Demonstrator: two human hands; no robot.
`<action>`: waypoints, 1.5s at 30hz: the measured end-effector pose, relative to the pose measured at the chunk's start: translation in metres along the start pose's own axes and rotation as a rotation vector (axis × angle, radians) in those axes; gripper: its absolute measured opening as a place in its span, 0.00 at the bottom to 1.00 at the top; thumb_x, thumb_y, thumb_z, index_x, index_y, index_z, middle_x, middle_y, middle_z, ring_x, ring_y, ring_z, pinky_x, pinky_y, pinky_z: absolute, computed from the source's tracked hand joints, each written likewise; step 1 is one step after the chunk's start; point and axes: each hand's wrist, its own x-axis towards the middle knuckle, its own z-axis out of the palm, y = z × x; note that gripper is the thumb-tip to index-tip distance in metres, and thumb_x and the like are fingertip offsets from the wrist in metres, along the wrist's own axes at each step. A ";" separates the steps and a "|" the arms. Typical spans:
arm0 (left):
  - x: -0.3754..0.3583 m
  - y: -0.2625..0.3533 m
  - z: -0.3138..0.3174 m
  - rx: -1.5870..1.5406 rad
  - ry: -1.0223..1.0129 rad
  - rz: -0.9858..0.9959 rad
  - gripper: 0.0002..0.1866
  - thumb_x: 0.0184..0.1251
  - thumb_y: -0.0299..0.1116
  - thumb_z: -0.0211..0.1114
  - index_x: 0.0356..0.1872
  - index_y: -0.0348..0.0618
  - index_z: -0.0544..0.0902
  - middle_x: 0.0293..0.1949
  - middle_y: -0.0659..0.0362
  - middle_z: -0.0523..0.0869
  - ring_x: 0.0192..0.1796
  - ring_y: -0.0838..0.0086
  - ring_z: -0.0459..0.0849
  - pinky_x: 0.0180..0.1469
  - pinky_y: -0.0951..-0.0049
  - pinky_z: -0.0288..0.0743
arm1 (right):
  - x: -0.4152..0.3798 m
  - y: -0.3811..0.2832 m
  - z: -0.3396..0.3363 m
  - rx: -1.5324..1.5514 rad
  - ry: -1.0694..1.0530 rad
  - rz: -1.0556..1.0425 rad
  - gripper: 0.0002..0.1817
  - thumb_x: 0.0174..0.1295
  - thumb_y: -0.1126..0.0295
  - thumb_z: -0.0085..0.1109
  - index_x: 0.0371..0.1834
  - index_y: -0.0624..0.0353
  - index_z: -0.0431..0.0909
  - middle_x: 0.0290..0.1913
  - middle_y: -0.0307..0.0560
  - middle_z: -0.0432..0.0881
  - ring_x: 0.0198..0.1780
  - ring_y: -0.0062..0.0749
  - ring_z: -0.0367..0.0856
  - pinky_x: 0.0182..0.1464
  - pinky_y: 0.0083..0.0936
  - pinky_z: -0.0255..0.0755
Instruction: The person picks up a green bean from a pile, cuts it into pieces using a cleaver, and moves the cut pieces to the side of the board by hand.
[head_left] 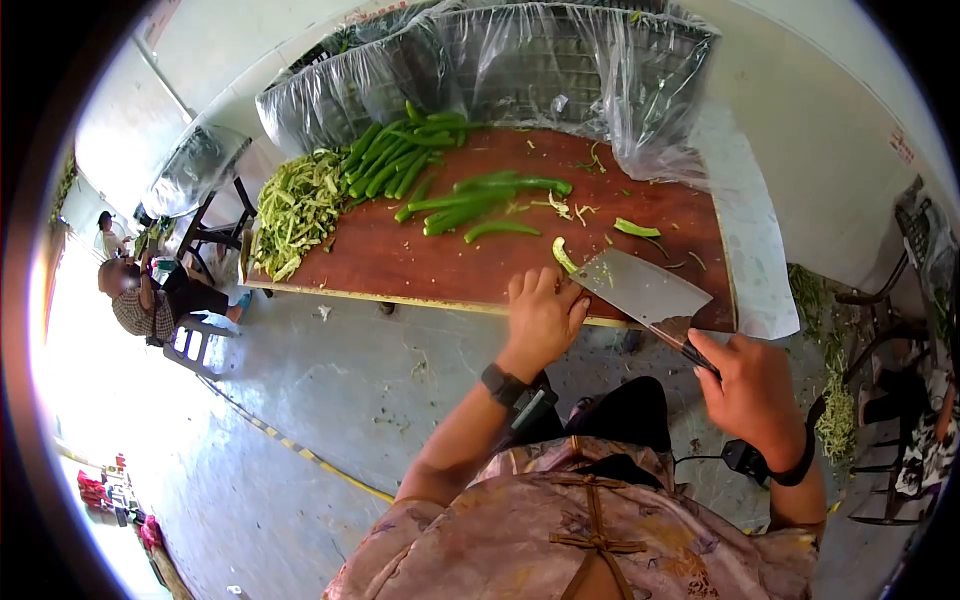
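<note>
My right hand (748, 388) is wrapped around the dark handle of a broad cleaver (645, 288). Its blade lies low and almost flat over the near edge of the red-brown table (400, 255). Just left of the blade, my left hand (543, 312) has its fingers curled down on the table edge, closed at the near end of a cut green pepper (564, 254); fingers and blade partly hide that end. Several whole green peppers (490, 203) lie loose beyond my hands, and another cut pepper piece (637, 229) rests to the right.
A pile of whole peppers (400, 150) and a heap of pale green shreds (298, 210) occupy the table's left part. Plastic-lined crates (530, 70) stand along its back. A seated person (135, 300) is at the far left. Plant scraps (835, 410) litter the floor at right.
</note>
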 end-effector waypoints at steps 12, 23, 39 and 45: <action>-0.001 -0.002 0.001 -0.026 -0.006 0.013 0.07 0.57 0.39 0.69 0.33 0.53 0.86 0.39 0.57 0.75 0.46 0.59 0.74 0.51 0.57 0.65 | 0.002 -0.007 0.025 -0.061 -0.028 -0.013 0.22 0.56 0.68 0.66 0.55 0.56 0.81 0.25 0.53 0.78 0.26 0.50 0.80 0.29 0.42 0.72; 0.001 -0.001 0.000 -0.016 -0.006 0.052 0.08 0.58 0.39 0.68 0.37 0.51 0.87 0.38 0.57 0.74 0.45 0.60 0.73 0.49 0.57 0.64 | -0.009 -0.001 0.078 -0.018 0.106 0.006 0.23 0.57 0.66 0.66 0.58 0.54 0.81 0.25 0.52 0.77 0.22 0.46 0.78 0.25 0.40 0.70; 0.002 0.000 -0.002 0.023 0.004 0.046 0.12 0.58 0.40 0.69 0.41 0.50 0.87 0.39 0.57 0.75 0.46 0.60 0.74 0.49 0.57 0.65 | 0.025 -0.007 0.120 0.065 0.261 0.070 0.24 0.56 0.70 0.69 0.59 0.51 0.81 0.24 0.49 0.74 0.23 0.49 0.77 0.27 0.42 0.70; 0.001 0.001 -0.002 0.025 -0.046 -0.015 0.16 0.60 0.41 0.67 0.50 0.54 0.87 0.40 0.55 0.77 0.47 0.59 0.75 0.52 0.55 0.66 | 0.061 0.005 0.110 0.236 0.331 0.120 0.22 0.57 0.71 0.67 0.58 0.56 0.81 0.33 0.58 0.83 0.33 0.56 0.83 0.36 0.43 0.76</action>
